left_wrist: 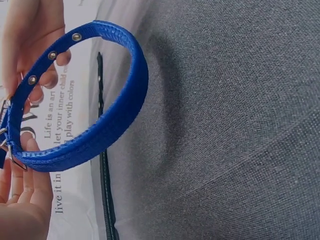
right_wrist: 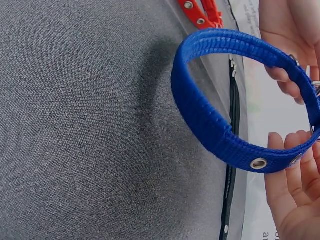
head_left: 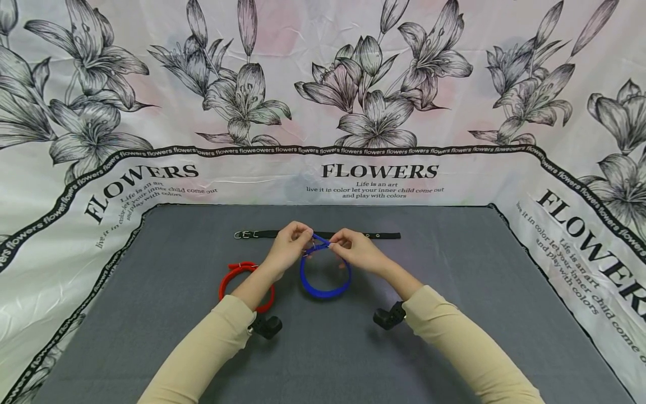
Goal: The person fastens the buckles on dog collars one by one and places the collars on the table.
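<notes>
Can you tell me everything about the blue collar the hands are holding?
The blue collar is a flat band that looks like woven nylon, with small round metal eyelets along one end and a metal buckle where its ends meet. It is curved into a loop. The left hand and right hand pinch it at the buckle end, and the loop hangs down toward the grey table cover. Whether the bottom touches the cover is unclear.

I wear long beige sleeves [head_left: 212,348] on both arms. A small black camera [head_left: 266,325] is strapped at each wrist.
</notes>
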`<state>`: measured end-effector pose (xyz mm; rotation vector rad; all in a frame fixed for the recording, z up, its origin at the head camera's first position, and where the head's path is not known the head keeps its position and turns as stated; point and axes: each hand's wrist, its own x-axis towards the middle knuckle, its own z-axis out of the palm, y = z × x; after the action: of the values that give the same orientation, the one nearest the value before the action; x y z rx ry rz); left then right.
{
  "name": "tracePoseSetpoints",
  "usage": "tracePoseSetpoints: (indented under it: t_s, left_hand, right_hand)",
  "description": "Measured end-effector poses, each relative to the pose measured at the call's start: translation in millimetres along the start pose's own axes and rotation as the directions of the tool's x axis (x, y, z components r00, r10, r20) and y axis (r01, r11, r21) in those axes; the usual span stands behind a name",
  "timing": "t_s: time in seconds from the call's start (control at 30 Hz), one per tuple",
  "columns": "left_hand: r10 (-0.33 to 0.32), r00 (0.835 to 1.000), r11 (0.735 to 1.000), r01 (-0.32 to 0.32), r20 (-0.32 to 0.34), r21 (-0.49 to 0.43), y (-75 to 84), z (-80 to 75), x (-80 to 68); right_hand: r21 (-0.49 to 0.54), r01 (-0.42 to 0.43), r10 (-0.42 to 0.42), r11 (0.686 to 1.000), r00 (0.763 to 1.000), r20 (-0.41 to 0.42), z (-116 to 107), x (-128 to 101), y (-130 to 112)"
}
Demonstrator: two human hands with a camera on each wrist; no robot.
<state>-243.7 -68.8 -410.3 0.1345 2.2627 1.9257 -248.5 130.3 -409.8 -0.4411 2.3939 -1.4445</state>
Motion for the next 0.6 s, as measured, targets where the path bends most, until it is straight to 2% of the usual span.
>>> tracePoseSetpoints:
  t_s: [0.2, 0.33, 0.53, 0.6]
  left_hand:
    - [-0.013, 1.000, 1.000, 0.013, -0.023, 0.005, 0.0, -0.8, 0.8]
    - [-0.029, 0.999, 1.000, 0.028, -0.015, -0.007, 0.8, -0.3, 1.5]
    - [-0.042, 0.999, 0.999, 0.042, -0.001, 0.010, 14.9, 0.6, -7.3]
    - [-0.020, 1.000, 1.000, 0.020, -0.005, 0.020, 13.2, 1.3, -7.5]
  right_hand:
    - [0.033, 0.003, -0.003, 0.999, 1.000, -0.001, 0.4, 0.5, 1.4]
    - [0.038, 0.023, -0.022, 0.999, 1.000, -0.017, 1.8, 1.6, 0.2]
    - [0.052, 0.014, -0.013, 0.999, 1.000, -0.019, 2.9, 1.0, -4.3]
    - [0.046, 0.006, -0.005, 0.999, 1.000, -0.012, 3.0, 0.8, -4.7]
